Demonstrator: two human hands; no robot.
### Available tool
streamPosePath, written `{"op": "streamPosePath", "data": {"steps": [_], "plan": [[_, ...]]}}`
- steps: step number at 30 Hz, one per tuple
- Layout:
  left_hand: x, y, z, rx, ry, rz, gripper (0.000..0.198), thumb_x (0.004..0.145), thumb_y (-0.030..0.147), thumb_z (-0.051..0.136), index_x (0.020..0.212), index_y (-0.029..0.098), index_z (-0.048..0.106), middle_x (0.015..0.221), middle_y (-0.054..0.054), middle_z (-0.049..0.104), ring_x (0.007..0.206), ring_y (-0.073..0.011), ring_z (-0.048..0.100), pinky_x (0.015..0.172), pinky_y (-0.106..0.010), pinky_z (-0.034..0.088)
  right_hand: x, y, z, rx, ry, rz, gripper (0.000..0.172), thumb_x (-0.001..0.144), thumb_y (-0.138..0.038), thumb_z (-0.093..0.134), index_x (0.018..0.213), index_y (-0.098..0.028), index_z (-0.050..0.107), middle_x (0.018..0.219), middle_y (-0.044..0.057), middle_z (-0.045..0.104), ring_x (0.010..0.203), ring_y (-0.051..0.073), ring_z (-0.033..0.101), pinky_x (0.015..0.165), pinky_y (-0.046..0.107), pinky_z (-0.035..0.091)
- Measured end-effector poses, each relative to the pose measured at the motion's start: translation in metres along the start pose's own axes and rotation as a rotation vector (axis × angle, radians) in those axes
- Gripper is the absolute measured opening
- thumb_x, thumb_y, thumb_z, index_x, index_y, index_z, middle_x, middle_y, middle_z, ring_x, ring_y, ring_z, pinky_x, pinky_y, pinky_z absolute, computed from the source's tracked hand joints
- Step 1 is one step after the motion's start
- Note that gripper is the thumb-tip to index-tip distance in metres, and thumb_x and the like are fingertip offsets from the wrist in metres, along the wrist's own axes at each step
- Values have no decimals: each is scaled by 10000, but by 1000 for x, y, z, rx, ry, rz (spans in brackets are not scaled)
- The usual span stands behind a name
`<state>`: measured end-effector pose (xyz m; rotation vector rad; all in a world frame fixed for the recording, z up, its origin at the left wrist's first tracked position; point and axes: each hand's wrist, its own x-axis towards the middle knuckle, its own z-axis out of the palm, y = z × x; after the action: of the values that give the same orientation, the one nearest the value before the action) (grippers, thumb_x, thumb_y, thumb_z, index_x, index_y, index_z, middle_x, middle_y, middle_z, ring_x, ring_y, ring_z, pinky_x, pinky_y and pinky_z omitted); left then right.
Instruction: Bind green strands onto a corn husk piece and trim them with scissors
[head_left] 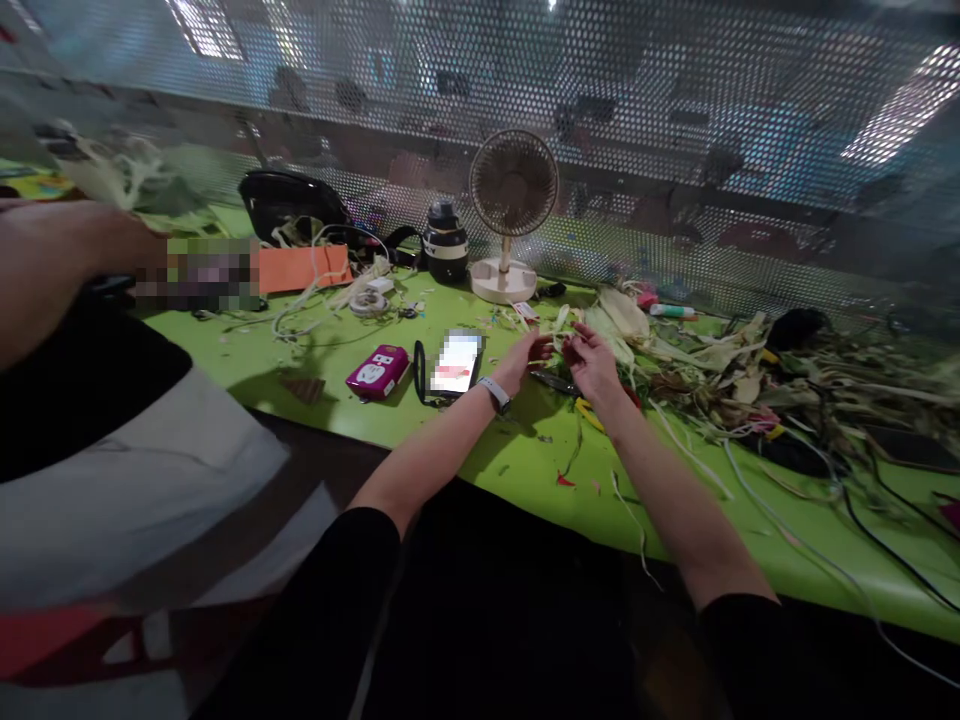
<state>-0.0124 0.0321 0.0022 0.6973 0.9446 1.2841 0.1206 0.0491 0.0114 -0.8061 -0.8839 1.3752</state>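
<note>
My left hand [523, 362], with a banded watch on its wrist, is closed at the fingertips on a thin pale-green strip of dried leaf [559, 326]. Close by on the right, my right hand [592, 364] pinches the same strip. Their fingertips nearly meet above the green table. A dark slim object [553, 382] lies just under the hands, its kind unclear. Beside my right wrist is a yellow-handled tool [590, 414], partly covered. Left of my left hand, a lit phone [456, 362] rests on the table.
A heap of dried leaves [720, 370] with cables spreads over the right side. Behind the phone stand a fan [514, 185] and a dark bottle [446, 245]. A purple socket block [377, 371] sits left of the phone. Another person's arm [67, 250] reaches in from the left.
</note>
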Motion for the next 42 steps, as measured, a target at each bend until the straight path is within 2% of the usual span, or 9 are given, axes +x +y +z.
{"op": "streamPosePath", "data": {"steps": [6,12,17,21,25,30,37,39,42], "plan": [[2,-6,0,-43,-56,136,184,710,273,765,849,195,674,836,22,680,792,-100,604,830,-259,449,-14,3,4,-44,-136,61,266,561,-163,786,799,-220,681,824,-51,723,770,86,667,858,252,547],[-1,-1,0,-12,-73,241,161,666,171,742,802,170,655,761,35,635,709,-77,540,778,-234,442,-14,1,-2,-264,-67,21,267,612,-348,766,801,-207,642,703,-47,663,603,99,597,620,244,527],[-10,-1,3,120,-144,118,181,661,199,741,803,158,635,675,45,579,599,-67,498,603,-211,393,-8,-5,-9,-475,-23,-147,399,691,-557,696,849,-205,595,616,-50,573,505,100,497,489,241,426],[-13,-5,6,147,-212,149,242,709,333,767,716,150,608,607,41,532,545,-62,454,537,-207,344,-7,-5,-11,-477,-86,-194,393,673,-545,709,834,-198,615,642,-39,603,522,97,509,531,246,447],[-9,-8,6,174,-155,271,398,755,402,758,580,159,495,471,69,385,456,-44,309,463,-204,217,-9,0,-7,-508,-93,-183,303,701,-437,690,864,-203,585,610,-53,564,501,99,483,522,247,417],[-7,-6,3,130,-87,277,331,799,391,727,649,156,548,468,83,338,444,-42,252,461,-207,175,-16,3,-3,-513,-130,-166,237,736,-302,617,950,-214,561,624,-51,564,543,123,498,584,269,438],[-9,-2,0,326,-375,178,346,727,395,788,611,143,582,495,62,369,489,-56,262,501,-239,178,-4,-11,-19,-718,-207,-306,186,747,-396,660,766,-220,718,938,40,714,1035,216,597,1009,389,421],[-9,-4,0,374,-417,197,324,706,403,798,647,142,616,518,54,417,505,-59,279,505,-237,185,-1,-8,-19,-623,-262,-279,205,684,-415,730,744,-220,721,983,42,719,1053,216,605,1008,384,432],[-9,-6,0,437,-439,214,342,706,446,778,664,144,623,514,56,416,497,-60,266,501,-243,176,-1,1,-16,-476,-253,-196,270,630,-445,769,718,-202,691,927,39,712,883,180,631,834,333,503]]}}
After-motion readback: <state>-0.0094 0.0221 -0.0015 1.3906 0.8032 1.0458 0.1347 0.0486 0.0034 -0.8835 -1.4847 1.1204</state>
